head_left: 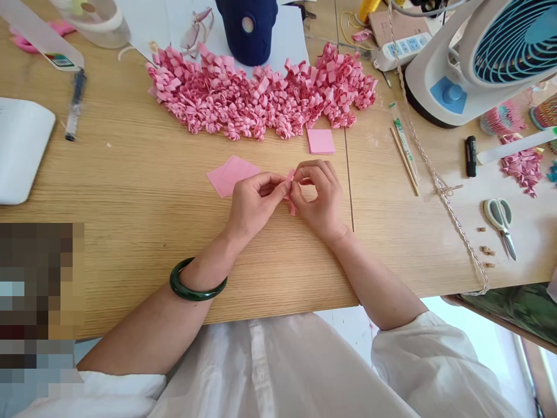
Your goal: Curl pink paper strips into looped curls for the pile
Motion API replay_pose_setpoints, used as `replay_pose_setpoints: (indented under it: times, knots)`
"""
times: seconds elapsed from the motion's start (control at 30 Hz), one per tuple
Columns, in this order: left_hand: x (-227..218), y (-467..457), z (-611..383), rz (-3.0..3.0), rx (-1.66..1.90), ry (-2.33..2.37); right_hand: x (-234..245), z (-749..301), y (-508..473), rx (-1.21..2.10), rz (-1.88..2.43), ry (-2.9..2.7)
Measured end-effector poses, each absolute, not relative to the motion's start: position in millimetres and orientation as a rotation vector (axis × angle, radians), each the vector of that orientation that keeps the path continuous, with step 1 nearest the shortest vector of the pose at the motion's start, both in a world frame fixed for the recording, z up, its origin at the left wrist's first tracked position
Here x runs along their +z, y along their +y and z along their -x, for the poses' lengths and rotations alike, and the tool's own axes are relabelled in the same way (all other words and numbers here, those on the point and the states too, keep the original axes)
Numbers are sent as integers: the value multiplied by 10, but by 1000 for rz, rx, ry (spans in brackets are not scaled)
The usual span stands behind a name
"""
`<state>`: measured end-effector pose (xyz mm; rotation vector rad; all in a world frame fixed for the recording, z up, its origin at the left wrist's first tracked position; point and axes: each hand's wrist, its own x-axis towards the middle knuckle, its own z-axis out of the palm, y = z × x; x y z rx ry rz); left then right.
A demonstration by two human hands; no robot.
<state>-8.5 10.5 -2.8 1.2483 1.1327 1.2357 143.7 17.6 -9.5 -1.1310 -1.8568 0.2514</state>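
Both my hands meet over the middle of the table, pinching a small strip of pink paper. My left hand, below a dark green bangle on the forearm, grips it between thumb and forefinger. From the other side my right hand pinches the same strip with its fingertips. Part of the paper is hidden by the fingers. Just left of my left hand lie fanned pink paper sheets. A neat stack of pink square paper sits beyond my right hand.
A long heap of curled pink paper pieces spans the back, before a navy container. At right stand a white fan, wooden sticks, a black marker and scissors. A twisted cord crosses the table.
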Motion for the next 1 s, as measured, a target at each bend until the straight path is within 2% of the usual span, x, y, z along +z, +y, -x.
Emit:
replay_pose_setpoints:
  times: [0.17,1.0]
  knots:
    - [-49,119,103,-1228,1232,1157,-58,-1501,196,106,1087,-2046]
    - [-135,180,137,-987,1251,1151,-54,-1502,185,166,847,-2017]
